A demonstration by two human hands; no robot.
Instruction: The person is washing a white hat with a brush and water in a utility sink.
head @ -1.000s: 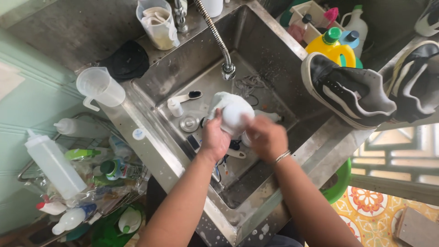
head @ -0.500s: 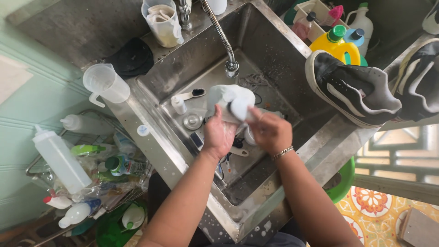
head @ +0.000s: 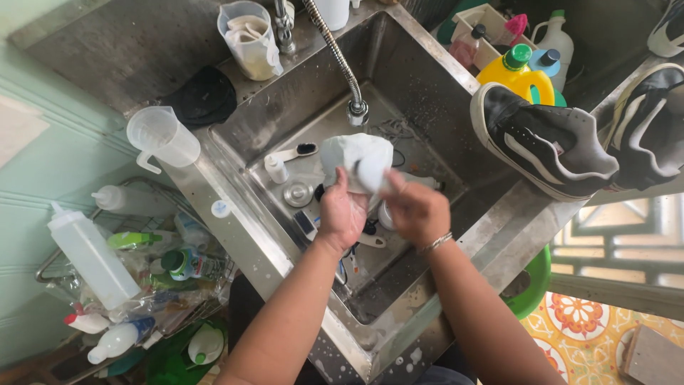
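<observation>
Gripping a white shoe [head: 354, 160] over the steel sink [head: 427, 93], the left hand [head: 342, 214] closes on its near end; its long axis points away toward the faucet [head: 356, 110]. The right hand [head: 417, 210], equally near, presses its right side, fingers curled.

Left arm: bare from the lower frame edge to the wrist; no sleeve is seen.
Left hand [head: 343, 214]: bare; no glove, ring or band is seen.
Left wrist: nothing worn is seen.
Right arm: bare from the lower frame edge to the wrist; no sleeve is seen.
Right hand [head: 417, 210]: bare; no glove is seen.
Right wrist: a thin silver-coloured bracelet [head: 436, 243] is worn just behind the hand; its links are too small to be made out.
Garment: a small patch of dark grey-blue cloth is seen at the bottom edge between the arms; its kind cannot be told.
</observation>
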